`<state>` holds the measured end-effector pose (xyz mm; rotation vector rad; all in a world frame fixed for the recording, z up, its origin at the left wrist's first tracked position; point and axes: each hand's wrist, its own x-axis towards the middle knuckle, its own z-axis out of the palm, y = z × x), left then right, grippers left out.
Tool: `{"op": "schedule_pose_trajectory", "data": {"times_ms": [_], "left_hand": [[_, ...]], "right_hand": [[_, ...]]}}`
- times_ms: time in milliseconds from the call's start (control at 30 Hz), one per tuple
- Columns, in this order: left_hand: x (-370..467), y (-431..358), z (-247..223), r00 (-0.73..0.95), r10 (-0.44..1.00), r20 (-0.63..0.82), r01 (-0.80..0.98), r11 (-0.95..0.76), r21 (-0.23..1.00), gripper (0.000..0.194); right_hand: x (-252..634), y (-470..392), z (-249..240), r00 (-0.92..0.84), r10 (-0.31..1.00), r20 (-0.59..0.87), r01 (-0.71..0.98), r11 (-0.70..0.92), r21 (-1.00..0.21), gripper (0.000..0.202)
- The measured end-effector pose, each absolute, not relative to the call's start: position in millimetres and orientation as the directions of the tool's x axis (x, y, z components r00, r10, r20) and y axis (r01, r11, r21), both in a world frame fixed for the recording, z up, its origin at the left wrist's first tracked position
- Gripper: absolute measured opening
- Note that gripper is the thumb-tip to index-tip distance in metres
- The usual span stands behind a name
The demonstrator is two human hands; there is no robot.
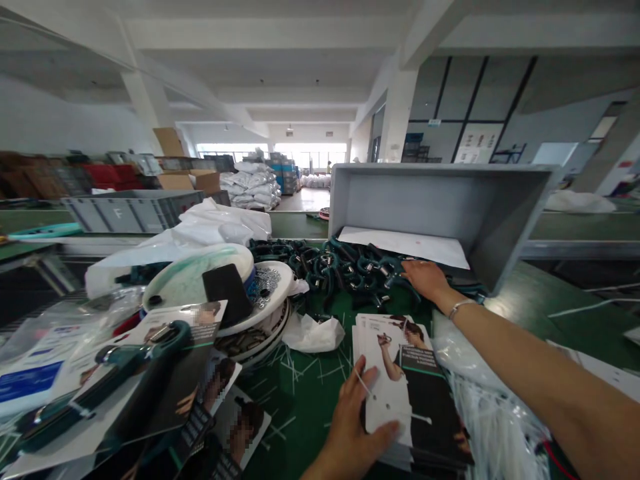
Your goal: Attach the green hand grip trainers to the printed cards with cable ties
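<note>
Left hand (353, 423): the grip is unclenched, thumb and forefinger spread over the top of the card stack (435, 393), which lies on the bench (300, 393) before you. A white tie (369, 390) passes through the top card beside your forefinger; you cannot tell whether it is pinched. Right hand (425, 277): fingertips meet the edge of the heap of dark green tools (345, 267); whether the grip holds one cannot be told.

Caution: the tie may slip from its hole if the top card shifts. Uneven pressure from your left hand could fan the loose stack. The tools lie interlocked, so lifting one could drag its neighbours. The small metal parts (267, 279) could spill if the white dish (285, 270), perched on other round trays, is knocked.

Surface: the bench is green and strewn with loose ties. A grey crate (420, 200) lies on its side behind the heap, its mouth towards you; a bag of ties (500, 420) lies under your right forearm.

Room: a large hall with white columns, stacked white sacks (250, 183) and bright far windows (313, 152).
</note>
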<state>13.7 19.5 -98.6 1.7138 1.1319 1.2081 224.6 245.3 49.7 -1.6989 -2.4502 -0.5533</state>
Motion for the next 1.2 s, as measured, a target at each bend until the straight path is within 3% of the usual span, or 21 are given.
{"op": "schedule_pose_trajectory", "data": {"times_ms": [133, 200, 300, 367, 533, 667, 767, 900, 1033, 1133, 1200], "left_hand": [[14, 15, -96, 0.19, 0.933, 0.306, 0.26, -0.349, 0.9, 0.071], [15, 15, -95, 0.201, 0.925, 0.323, 0.267, -0.369, 0.89, 0.071], [17, 13, -92, 0.2, 0.922, 0.332, 0.272, -0.378, 0.885, 0.07], [17, 12, -90, 0.199, 0.923, 0.328, 0.272, -0.374, 0.887, 0.069], [17, 7, -87, 0.187, 0.942, 0.279, 0.195, -0.314, 0.929, 0.074], [17, 10, -81, 0.116, 0.975, 0.189, -0.062, -0.183, 0.981, 0.072], [13, 15, -73, 0.042, 0.991, 0.127, -0.126, -0.121, 0.985, 0.064], [3, 29, -50, -0.078, 0.978, 0.195, 0.146, -0.182, 0.972, 0.042], [9, 59, -15, 0.024, 0.932, 0.362, 0.547, -0.315, 0.775, 0.031], [30, 84, 8, 0.176, 0.946, 0.271, 0.742, -0.308, 0.595, 0.034], [45, 97, 15, 0.212, 0.948, 0.237, 0.768, -0.312, 0.559, 0.032]], "right_hand": [[246, 197, 78, -0.206, 0.929, 0.307, 0.979, 0.195, 0.066, 0.036], [246, 167, 82, -0.223, 0.962, 0.159, 0.963, 0.243, -0.117, 0.037], [236, 128, 75, -0.284, 0.949, -0.138, 0.822, 0.167, -0.544, 0.045], [228, 110, 65, -0.282, 0.936, -0.213, 0.778, 0.093, -0.621, 0.044], [214, 83, 34, -0.24, 0.937, -0.252, 0.844, 0.073, -0.531, 0.039], [208, 69, 20, -0.33, 0.942, -0.065, 0.898, 0.292, -0.33, 0.045], [211, 65, 23, -0.385, 0.922, -0.043, 0.905, 0.368, -0.212, 0.04], [221, 61, 34, -0.351, 0.936, 0.033, 0.903, 0.347, -0.254, 0.035], [217, 52, 35, -0.48, 0.876, 0.04, 0.852, 0.476, -0.216, 0.029], [205, 49, 26, -0.485, 0.872, 0.061, 0.866, 0.489, -0.1, 0.023], [199, 50, 19, -0.473, 0.878, 0.076, 0.875, 0.479, -0.078, 0.02]]}}
